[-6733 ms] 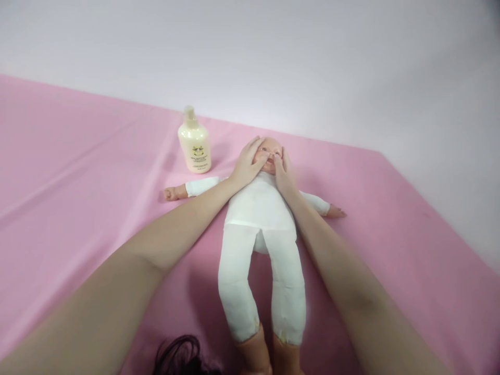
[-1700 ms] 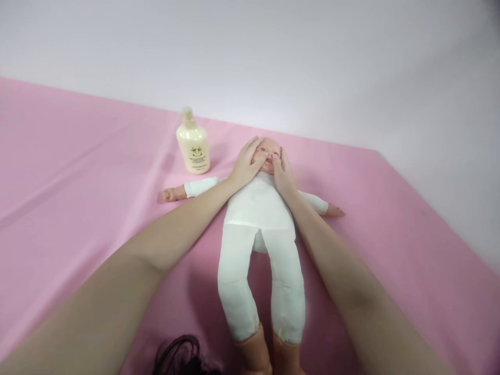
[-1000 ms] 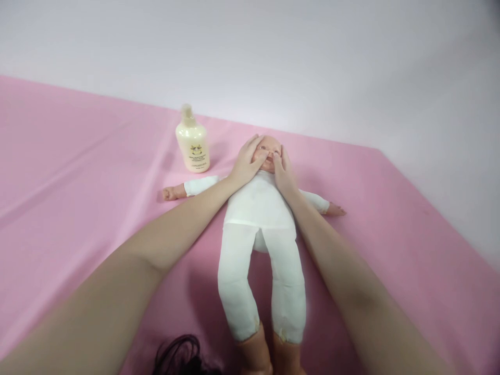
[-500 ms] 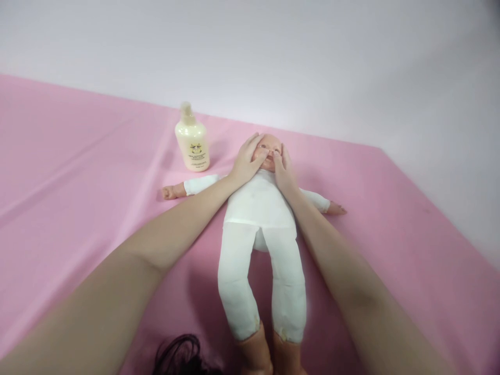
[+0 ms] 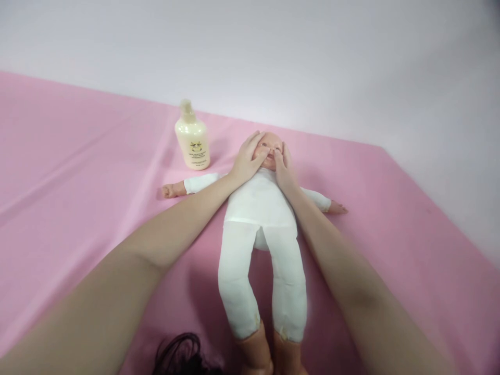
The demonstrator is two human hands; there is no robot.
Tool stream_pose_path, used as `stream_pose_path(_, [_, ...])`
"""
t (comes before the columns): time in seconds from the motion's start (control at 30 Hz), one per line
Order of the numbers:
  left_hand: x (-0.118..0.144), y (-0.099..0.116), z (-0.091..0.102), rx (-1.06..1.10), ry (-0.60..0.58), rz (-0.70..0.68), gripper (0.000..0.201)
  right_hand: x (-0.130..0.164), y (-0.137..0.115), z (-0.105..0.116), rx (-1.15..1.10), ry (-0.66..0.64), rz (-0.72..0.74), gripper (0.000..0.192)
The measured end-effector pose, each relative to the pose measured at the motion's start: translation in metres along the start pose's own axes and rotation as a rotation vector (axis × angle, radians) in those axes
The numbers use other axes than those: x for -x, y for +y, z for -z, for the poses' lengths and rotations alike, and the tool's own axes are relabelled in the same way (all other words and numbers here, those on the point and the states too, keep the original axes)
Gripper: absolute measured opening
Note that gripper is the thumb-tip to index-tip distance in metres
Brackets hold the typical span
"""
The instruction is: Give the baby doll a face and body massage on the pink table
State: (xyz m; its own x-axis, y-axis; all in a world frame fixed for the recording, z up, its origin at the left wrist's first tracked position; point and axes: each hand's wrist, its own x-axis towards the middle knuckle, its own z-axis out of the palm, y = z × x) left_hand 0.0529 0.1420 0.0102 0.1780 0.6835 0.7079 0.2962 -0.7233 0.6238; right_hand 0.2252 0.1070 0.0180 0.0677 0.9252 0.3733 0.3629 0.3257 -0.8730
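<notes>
A baby doll [image 5: 262, 200] with a white cloth body lies on its back, its head [image 5: 271, 139] at the far end and its feet toward me. My left hand [image 5: 247, 159] lies along the left side of the head, fingers stretched over the cheek and temple. Its thumb rests on the doll's face beside the nose. On the other side my right hand [image 5: 285, 165] lies against the cheek, fingers extended upward and thumb near the nose and mouth. Both hands are open and touch the head, partly covering it; neither is closed around anything.
A cream pump bottle [image 5: 194, 140] stands upright beyond the doll's outstretched arm on the left. The pink sheet [image 5: 97, 151] covers the surface, ending at a far edge against a pale background. Dark hair [image 5: 182, 357] shows at the bottom edge.
Almost nothing differs. The view has shifted very slightly, and both hands stay on the doll's head with the thumbs in about the same place.
</notes>
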Motion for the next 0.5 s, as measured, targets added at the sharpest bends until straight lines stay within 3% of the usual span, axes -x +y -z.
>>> stream_pose_path(0.5, [-0.0014, 0.0027, 0.0008, 0.039, -0.006, 0.010, 0.075, 0.0016, -0.0064, 0.0051, 0.034, -0.025, -0.002, 0.092])
